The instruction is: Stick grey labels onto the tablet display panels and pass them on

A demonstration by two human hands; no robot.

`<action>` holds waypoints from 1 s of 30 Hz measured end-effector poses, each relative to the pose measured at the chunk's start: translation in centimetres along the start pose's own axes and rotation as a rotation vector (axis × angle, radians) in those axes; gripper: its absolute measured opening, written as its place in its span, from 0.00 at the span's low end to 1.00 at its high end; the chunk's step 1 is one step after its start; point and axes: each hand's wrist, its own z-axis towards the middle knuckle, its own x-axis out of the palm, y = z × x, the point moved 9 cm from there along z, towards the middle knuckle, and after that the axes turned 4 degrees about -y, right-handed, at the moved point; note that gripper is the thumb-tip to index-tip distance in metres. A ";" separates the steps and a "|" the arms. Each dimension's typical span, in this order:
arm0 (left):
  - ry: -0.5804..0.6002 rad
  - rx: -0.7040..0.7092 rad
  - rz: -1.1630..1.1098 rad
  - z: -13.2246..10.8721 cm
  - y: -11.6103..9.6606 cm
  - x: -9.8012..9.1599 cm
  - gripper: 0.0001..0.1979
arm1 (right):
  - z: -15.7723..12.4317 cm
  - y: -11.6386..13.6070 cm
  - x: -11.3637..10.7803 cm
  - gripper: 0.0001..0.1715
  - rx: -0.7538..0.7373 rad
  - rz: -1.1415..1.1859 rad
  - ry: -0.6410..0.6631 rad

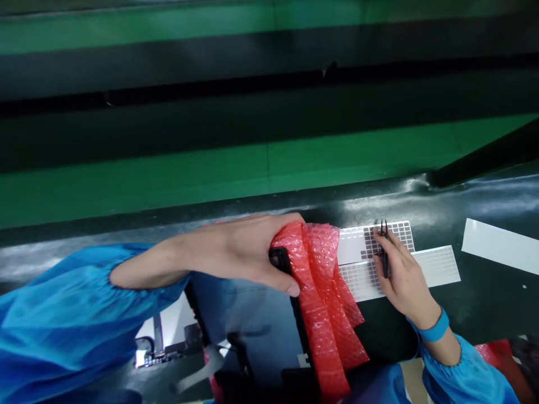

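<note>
Bench (484, 314): bare dark room right of label sheets (438, 265). Left hand (248, 252) flat, thumb clamping panel (252, 325) edge at red wrap (324, 280). Right hand (406, 280) pinching tweezers (384, 249), tips on sheets.

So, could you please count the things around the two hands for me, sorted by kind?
Gridded label sheets: 2
Plain white strip: 1
Black tweezers, in the right hand: 1
Red bubble wrap, over the panel's end: 1
Black-framed panel, gripped by the left hand: 1
Total: 6
A red scrap at the lower right is too cut off to class.
</note>
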 end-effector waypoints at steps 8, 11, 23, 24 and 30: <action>0.055 0.058 -0.196 1.6 0.1 0.5 0.28 | 1.2 2.8 2.5 0.41 -0.040 0.044 0.057; 0.107 0.123 -0.307 2.3 -0.2 0.8 0.24 | 0.0 2.5 0.7 0.39 -0.036 0.073 -0.015; 0.050 0.093 -0.296 1.3 -0.3 0.5 0.20 | -4.9 0.7 -1.5 0.30 -0.110 0.193 -0.028; 0.051 0.101 -0.287 1.3 -0.5 0.5 0.20 | -4.8 0.4 -1.6 0.30 -0.101 0.185 -0.035; -0.014 0.105 -0.176 2.9 0.8 0.1 0.28 | -4.9 -0.3 -1.9 0.32 -0.105 0.201 -0.047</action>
